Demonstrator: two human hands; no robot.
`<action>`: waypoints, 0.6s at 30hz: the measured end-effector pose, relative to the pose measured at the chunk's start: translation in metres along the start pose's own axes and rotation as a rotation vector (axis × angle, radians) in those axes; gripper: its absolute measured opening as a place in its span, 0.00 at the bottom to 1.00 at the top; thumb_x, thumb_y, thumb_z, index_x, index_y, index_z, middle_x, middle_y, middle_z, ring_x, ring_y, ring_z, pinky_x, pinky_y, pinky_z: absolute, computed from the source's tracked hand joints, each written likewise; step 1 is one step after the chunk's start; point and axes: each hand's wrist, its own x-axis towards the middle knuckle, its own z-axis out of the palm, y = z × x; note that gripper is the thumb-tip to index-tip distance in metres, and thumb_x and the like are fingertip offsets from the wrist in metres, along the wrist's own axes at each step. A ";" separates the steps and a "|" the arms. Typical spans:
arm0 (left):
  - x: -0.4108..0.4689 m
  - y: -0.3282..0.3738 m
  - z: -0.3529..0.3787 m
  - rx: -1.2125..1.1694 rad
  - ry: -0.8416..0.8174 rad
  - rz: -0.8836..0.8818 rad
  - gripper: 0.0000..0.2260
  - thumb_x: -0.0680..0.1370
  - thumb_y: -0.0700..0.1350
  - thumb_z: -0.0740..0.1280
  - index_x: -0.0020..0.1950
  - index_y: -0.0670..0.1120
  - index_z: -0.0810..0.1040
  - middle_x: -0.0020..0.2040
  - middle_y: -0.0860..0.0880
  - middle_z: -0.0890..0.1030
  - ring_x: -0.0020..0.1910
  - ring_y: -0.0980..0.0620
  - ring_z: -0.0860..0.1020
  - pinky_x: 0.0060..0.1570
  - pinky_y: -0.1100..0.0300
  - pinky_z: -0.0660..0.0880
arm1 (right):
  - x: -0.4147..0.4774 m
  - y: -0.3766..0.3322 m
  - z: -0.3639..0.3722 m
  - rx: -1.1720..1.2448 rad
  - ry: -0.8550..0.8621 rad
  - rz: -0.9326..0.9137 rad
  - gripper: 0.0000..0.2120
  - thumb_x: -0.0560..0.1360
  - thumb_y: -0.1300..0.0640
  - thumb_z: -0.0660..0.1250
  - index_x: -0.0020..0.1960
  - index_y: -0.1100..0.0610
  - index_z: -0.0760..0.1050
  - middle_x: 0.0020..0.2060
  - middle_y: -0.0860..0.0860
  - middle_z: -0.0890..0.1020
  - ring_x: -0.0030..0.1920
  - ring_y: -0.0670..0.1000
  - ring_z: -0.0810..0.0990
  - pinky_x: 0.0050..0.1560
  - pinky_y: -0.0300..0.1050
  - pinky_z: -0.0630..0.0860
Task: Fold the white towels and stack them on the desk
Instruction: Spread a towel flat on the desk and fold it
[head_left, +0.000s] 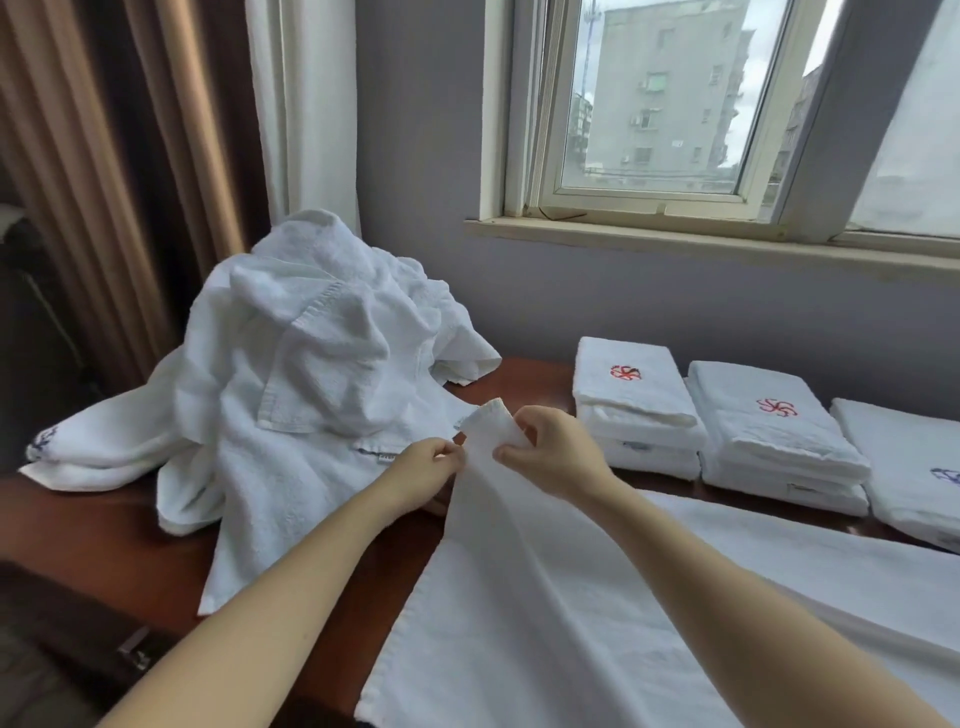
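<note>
While left hand (426, 466) and right hand (551, 451) pinch limp white towel (545, 623), seemingly terry, hemmed.

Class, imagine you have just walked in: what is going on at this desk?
A person is partway through folding towels. The left hand and right hand both pinch one end of a white towel that lies spread over the near side of the desk. A heap of unfolded towels sits at the left; folded stacks are lined up at the right, below the window.
</note>
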 end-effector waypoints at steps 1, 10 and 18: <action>-0.005 0.001 -0.001 0.006 -0.057 -0.010 0.12 0.82 0.52 0.62 0.57 0.46 0.78 0.44 0.44 0.85 0.37 0.49 0.84 0.35 0.56 0.81 | 0.000 0.000 0.003 0.019 -0.006 0.002 0.13 0.69 0.50 0.70 0.34 0.53 0.67 0.29 0.46 0.72 0.31 0.47 0.69 0.31 0.45 0.64; -0.036 0.000 -0.021 0.278 -0.222 -0.086 0.28 0.73 0.45 0.71 0.72 0.55 0.69 0.53 0.55 0.81 0.31 0.58 0.79 0.29 0.64 0.75 | -0.015 -0.002 0.018 0.205 -0.048 0.026 0.11 0.70 0.53 0.70 0.36 0.55 0.70 0.26 0.46 0.73 0.25 0.49 0.73 0.30 0.44 0.68; -0.045 0.009 -0.012 0.643 0.335 0.064 0.14 0.81 0.48 0.58 0.67 0.52 0.71 0.53 0.53 0.81 0.51 0.49 0.78 0.46 0.57 0.69 | -0.047 0.004 0.011 0.525 -0.241 0.025 0.07 0.79 0.54 0.64 0.47 0.53 0.81 0.36 0.50 0.86 0.38 0.49 0.85 0.40 0.48 0.81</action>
